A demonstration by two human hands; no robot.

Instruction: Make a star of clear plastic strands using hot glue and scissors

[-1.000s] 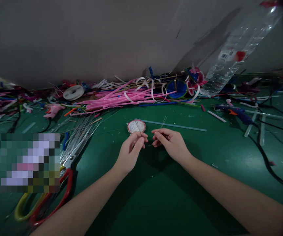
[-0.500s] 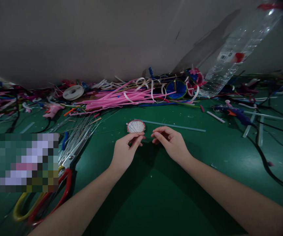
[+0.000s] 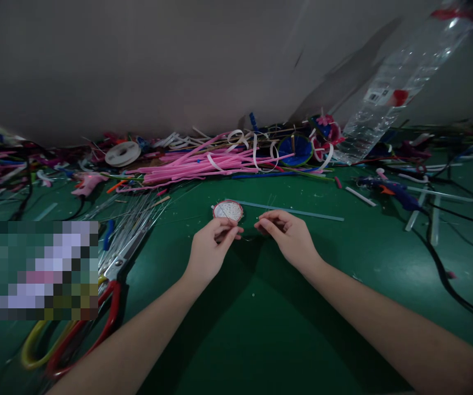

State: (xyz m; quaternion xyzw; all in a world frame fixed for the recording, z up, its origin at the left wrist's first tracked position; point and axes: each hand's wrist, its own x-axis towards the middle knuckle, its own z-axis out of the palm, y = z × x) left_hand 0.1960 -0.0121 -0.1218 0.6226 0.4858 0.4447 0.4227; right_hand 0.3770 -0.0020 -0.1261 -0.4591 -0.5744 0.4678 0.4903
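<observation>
My left hand (image 3: 215, 241) is closed in a pinch at the middle of the table, with a thin clear strand (image 3: 248, 240) at its fingertips. The strand dips across the gap to my right hand (image 3: 283, 233), whose thumb and fingers also pinch it. Fine ends of strand stick up above the right fingers. Just behind the left fingertips lies a round white speckled disc (image 3: 227, 209) with a red rim, its near edge partly covered by them. Whether the left hand touches the disc I cannot tell.
Large scissors (image 3: 115, 307) with red and yellow handles lie at left by clear strands (image 3: 131, 216). Behind are pink pipe cleaners (image 3: 195, 167), a white spool (image 3: 123, 154) and a plastic bottle (image 3: 388, 93). Glue guns (image 3: 401, 195) (image 3: 88, 185) and a glue stick (image 3: 294, 210) lie about.
My right hand has shifted very slightly to the right, and strand ends now show above its fingers. The left hand has hardly moved, and the disc stays in place.
</observation>
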